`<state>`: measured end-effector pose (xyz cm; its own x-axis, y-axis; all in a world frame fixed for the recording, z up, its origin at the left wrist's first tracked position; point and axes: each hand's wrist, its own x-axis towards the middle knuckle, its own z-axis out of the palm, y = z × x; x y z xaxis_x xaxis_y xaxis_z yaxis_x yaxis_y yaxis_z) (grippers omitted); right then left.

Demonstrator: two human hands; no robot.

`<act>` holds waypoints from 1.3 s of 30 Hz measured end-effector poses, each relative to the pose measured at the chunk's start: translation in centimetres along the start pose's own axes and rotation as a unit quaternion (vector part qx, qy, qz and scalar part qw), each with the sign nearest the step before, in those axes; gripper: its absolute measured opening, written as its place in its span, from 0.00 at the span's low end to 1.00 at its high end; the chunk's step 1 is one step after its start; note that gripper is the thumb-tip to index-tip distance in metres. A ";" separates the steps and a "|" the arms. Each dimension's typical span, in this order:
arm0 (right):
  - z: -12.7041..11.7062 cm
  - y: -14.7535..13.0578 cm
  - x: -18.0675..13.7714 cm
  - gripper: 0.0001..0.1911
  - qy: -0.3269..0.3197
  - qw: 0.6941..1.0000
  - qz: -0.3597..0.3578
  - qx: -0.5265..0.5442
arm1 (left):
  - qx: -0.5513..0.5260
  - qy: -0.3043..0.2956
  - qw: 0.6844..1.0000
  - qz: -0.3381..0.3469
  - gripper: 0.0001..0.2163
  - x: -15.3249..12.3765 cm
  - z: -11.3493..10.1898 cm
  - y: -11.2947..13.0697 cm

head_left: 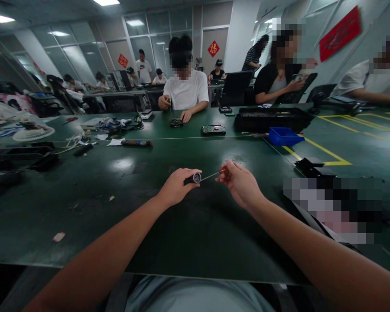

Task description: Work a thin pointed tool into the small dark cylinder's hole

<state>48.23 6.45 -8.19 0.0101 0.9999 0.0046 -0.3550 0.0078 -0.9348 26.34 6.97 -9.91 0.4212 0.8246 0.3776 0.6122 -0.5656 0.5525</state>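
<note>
My left hand [175, 187] is closed round a small dark cylinder [196, 177], thumb and index finger on either side of it. Its round end, with a pale rim, faces me. In my right hand [242, 184] is a thin screwdriver [209, 176] with a slim metal shaft; a bit of red shows at the fingertips, the rest of the handle being hidden. The shaft slants down to the left, its tip at the lower edge of the cylinder's round end. Whether the tip touches the cylinder or goes into it, I cannot tell. Both hands are above the green tabletop [188, 242].
Across the table a co-worker [186, 89] handles a circuit-like part [177, 122]. Near it lie a hard drive [213, 129], a black tray [273, 120] and a blue bin [284, 136]. A dark cylindrical tool [137, 143] and cables lie left; black parts [315, 168] lie right.
</note>
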 end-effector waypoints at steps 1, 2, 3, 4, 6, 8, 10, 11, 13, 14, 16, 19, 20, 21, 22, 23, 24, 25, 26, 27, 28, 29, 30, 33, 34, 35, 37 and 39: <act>0.0 -0.1 0.0 0.16 0.000 1.000 0.005 0.000 | 0.005 -0.007 1.000 -0.002 0.19 0.0 0.0 0.0; 0.0 -0.2 0.0 0.16 0.000 1.000 0.001 -0.004 | 0.010 -0.013 1.000 -0.006 0.19 0.0 -0.1 0.1; 0.0 -0.3 0.0 0.16 0.002 1.000 -0.011 -0.014 | 0.014 -0.019 1.000 -0.011 0.19 0.0 -0.1 0.2; 0.0 -0.3 -0.1 0.16 0.005 0.999 -0.029 -0.029 | 0.016 -0.024 0.999 -0.015 0.19 0.1 -0.1 0.3; 0.0 -0.1 -0.2 0.15 0.006 0.996 -0.064 -0.066 | 0.019 -0.028 0.999 -0.021 0.19 0.0 -0.2 0.4; -0.2 0.1 -0.2 0.14 0.008 0.990 -0.095 -0.106 | 0.019 -0.022 0.999 -0.026 0.19 0.0 -0.2 0.6; -0.4 0.3 -0.1 0.14 0.012 0.982 -0.124 -0.143 | 0.016 -0.014 0.999 -0.032 0.19 0.0 -0.2 0.6; -0.5 0.3 -0.1 0.15 0.012 0.977 -0.137 -0.161 | 0.015 -0.013 0.999 -0.034 0.19 0.0 -0.2 0.6; -0.6 0.3 -0.2 0.15 0.007 0.968 -0.157 -0.196 | 0.016 -0.014 0.999 -0.039 0.19 0.0 -0.1 0.6; -0.6 0.3 -0.3 0.15 0.004 0.963 -0.163 -0.213 | 0.018 -0.014 0.999 -0.042 0.19 -0.1 -0.1 0.6; -0.5 0.0 -0.5 0.15 0.000 0.956 -0.169 -0.240 | 0.024 -0.012 0.999 -0.046 0.20 -0.1 -0.1 0.7; -0.1 -0.2 -0.8 0.14 -0.007 0.949 -0.175 -0.263 | 0.029 -0.006 0.998 -0.052 0.21 -0.1 -0.1 0.7; -0.1 -0.3 -0.9 0.14 -0.010 0.947 -0.180 -0.265 | 0.030 -0.004 0.998 -0.056 0.22 0.0 -0.2 0.8; 0.0 -0.3 -0.9 0.14 -0.015 0.946 -0.185 -0.267 | 0.031 -0.002 0.998 -0.060 0.22 0.0 -0.2 0.8; 0.0 -0.4 -1.0 0.14 -0.021 0.944 -0.190 -0.271 | 0.032 0.000 0.997 -0.063 0.21 0.0 -0.2 0.8; 0.0 -0.4 -1.0 0.15 -0.026 0.940 -0.193 -0.279 | 0.033 0.001 0.997 -0.065 0.20 0.0 -0.2 0.8; 0.0 -0.5 -1.0 0.15 -0.029 0.936 -0.196 -0.291 | 0.035 0.001 0.997 -0.066 0.19 0.0 -0.2 0.8; -0.1 -0.6 -1.1 0.16 -0.028 0.931 -0.196 -0.307 | 0.035 0.001 0.997 -0.065 0.18 0.0 -0.2 0.8; -0.1 -0.7 -1.1 0.16 -0.023 0.924 -0.197 -0.326 | 0.034 0.001 0.997 -0.063 0.17 0.0 -0.2 0.8; -0.1 -0.8 -1.2 0.17 -0.016 0.917 -0.198 -0.346 | 0.032 0.001 0.998 -0.060 0.17 0.0 -0.2 0.8; -0.1 -0.9 -1.4 0.17 -0.007 0.909 -0.201 -0.365 | 0.031 0.002 0.998 -0.057 0.17 0.0 -0.2 0.7; -0.1 -1.0 -1.5 0.18 0.001 0.901 -0.206 -0.382 | 0.029 0.002 0.998 -0.055 0.17 0.0 -0.1 0.7; -0.1 -1.1 -1.5 0.18 0.007 0.893 -0.213 -0.396 | 0.028 0.002 0.998 -0.053 0.18 0.0 -0.1 0.6; -0.1 -1.2 -1.7 0.17 0.005 0.875 -0.236 -0.422 | 0.024 0.002 0.999 -0.048 0.18 -0.1 0.0 0.5; -0.1 -1.2 -1.8 0.16 -0.002 0.873 -0.242 -0.424 | 0.022 0.002 0.999 -0.046 0.18 -0.1 0.0 0.5; 0.0 -1.2 -1.8 0.14 -0.011 0.871 -0.248 -0.424 | 0.020 0.002 0.999 -0.045 0.18 -0.2 0.0 0.4; 0.0 -1.2 -1.9 0.11 -0.027 0.870 -0.259 -0.419 | 0.019 0.002 0.999 -0.044 0.18 -0.2 0.0 0.4; 0.1 -1.3 -2.0 0.09 -0.043 0.867 -0.273 -0.416 | 0.021 0.002 0.999 -0.046 0.18 -0.2 -0.1 0.3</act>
<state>48.59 4.42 -7.00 -0.1172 0.8464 0.5195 0.4774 0.5067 -0.7179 26.42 6.65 -9.76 0.3592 0.8726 0.3310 0.6760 -0.4878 0.5523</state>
